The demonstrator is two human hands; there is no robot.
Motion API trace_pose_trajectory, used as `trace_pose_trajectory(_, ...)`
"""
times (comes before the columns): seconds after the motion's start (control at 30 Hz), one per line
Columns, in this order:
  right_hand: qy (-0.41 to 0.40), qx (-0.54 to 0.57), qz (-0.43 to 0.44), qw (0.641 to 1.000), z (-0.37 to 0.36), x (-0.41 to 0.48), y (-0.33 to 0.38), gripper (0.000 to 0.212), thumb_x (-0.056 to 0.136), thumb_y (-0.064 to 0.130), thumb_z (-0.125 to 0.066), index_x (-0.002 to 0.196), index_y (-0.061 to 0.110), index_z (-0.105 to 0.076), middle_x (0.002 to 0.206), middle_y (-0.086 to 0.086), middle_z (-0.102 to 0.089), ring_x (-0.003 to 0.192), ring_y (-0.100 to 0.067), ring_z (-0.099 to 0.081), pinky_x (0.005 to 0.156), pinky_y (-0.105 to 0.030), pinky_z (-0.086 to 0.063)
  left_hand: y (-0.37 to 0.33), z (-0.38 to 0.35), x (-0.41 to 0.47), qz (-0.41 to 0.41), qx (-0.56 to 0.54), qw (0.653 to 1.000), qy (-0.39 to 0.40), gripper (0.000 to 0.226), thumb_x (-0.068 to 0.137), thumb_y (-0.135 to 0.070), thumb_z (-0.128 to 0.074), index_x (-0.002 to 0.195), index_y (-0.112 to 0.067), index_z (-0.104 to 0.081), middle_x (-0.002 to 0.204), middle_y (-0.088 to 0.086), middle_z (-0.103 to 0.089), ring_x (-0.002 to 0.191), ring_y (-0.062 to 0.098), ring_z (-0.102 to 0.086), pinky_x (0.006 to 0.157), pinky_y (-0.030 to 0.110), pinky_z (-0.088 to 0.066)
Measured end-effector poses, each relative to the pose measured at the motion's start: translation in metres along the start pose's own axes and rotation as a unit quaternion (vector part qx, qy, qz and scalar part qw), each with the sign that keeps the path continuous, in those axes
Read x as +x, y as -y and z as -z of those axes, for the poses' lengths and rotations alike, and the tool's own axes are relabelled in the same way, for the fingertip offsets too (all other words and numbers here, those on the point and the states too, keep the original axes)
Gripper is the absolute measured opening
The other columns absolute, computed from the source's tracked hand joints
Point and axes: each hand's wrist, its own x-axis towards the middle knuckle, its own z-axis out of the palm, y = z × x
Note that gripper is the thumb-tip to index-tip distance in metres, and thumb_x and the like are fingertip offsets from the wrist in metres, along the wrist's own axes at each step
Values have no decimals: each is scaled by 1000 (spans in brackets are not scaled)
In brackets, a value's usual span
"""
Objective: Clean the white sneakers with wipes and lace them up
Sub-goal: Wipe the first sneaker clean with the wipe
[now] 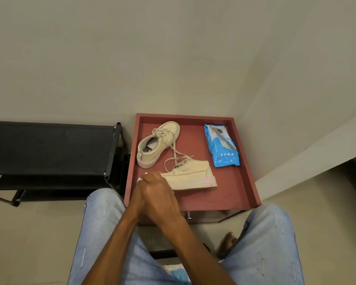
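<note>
My right hand [160, 194] is gripping the near sneaker [191, 176] at its toe; for my left hand [139, 190], the grip I cannot tell. Light, soft canvas; the stiff sole likely holds best.

Our right hand [159, 195] hides the toe of the near sneaker [191, 177] — and most of our left hand [137, 192] — from us.

Pretty plain corner tbh: beige walls [132, 58], beige floor [29, 233]. Black fabric-top rack [49, 147] on the left, right beside a reddish-brown side table [253, 182] with a raised rim, white ledge [317, 153] off right.
</note>
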Motion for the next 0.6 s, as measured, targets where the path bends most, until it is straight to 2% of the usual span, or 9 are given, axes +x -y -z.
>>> trace_pose_trajectory(0.07, -14, 137, 162, 977, 41, -22, -26, 32, 84, -4, -57, 102, 18, -71, 103, -6, -65, 102, -17, -59, 90, -27, -46, 8, -2, 18, -11, -44, 999, -29, 33, 99, 1, -39, 130, 9, -43, 118, 22, -60, 105, 33, -61, 95, 40, -52)
trace_pose_trajectory(0.13, -52, 129, 222, 965, 84, -12, -33, 38, 75, 1, -58, 108, 14, -70, 115, -2, -65, 112, -20, -54, 97, -32, -45, 31, -1, 23, -15, -120, 991, -52, 38, 92, 2, -60, 129, 7, -52, 117, 13, -69, 111, 38, -65, 95, 36, -55)
trace_pose_trajectory(0.17, -105, 129, 209, 964, 88, -12, -47, 42, 70, 1, -59, 109, 13, -71, 114, -2, -67, 111, -22, -56, 96, -34, -48, 34, -3, 18, -62, -229, 969, 64, 43, 85, -2, -71, 126, -4, -60, 112, 2, -74, 111, 34, -67, 90, 29, -56)
trace_pose_trajectory(0.23, -137, 171, 98, 971, 84, -9, -64, 43, 67, -7, -61, 104, 11, -75, 107, -6, -72, 101, -24, -64, 90, -38, -55, 42, 17, 33, -86, -379, 916, 100, 61, 69, -13, -92, 123, -23, -65, 108, -7, -76, 106, 16, -70, 84, 23, -57)
trace_pose_trajectory(0.3, -124, 203, 33, 971, 82, -11, -67, 44, 67, -14, -62, 101, 10, -77, 104, -7, -73, 98, -25, -66, 88, -38, -56, 52, 28, 41, -98, -371, 918, 99, 64, 66, -13, -95, 121, -27, -65, 109, -7, -76, 101, 9, -70, 84, 24, -58)
trace_pose_trajectory(0.4, -134, 162, 119, 970, 82, -13, -39, 40, 69, -9, -62, 102, 10, -75, 107, -4, -70, 104, -20, -59, 92, -30, -51, 42, 3, 32, -117, -297, 946, 63, 42, 83, 6, -75, 114, -21, -65, 103, -8, -76, 98, 12, -69, 81, 27, -54)
trace_pose_trajectory(0.43, -96, 173, 141, 970, 72, -11, -17, 37, 75, -4, -54, 103, 11, -73, 109, -3, -67, 106, -18, -56, 93, -28, -49, 31, -7, 26, -85, -236, 968, -27, 29, 91, 5, -64, 115, -11, -62, 103, -3, -74, 98, 16, -68, 80, 30, -53)
trace_pose_trajectory(0.5, -12, 258, 79, 963, 59, -10, 5, 48, 86, -7, -34, 107, 17, -69, 108, -8, -58, 105, -16, -57, 91, -25, -49, 20, 5, 19, -46, -106, 992, 47, 32, 99, -8, -50, 128, 6, -49, 113, 18, -64, 99, 28, -61, 85, 38, -51)
trace_pose_trajectory(0.6, -36, 204, 169, 964, 51, -19, -9, 45, 87, -11, -44, 109, 20, -70, 105, -8, -61, 104, -14, -58, 90, -25, -47, 9, -1, 14, -29, -23, 999, 20, 41, 96, -15, -56, 129, 9, -49, 115, 20, -60, 104, 31, -58, 91, 38, -49)
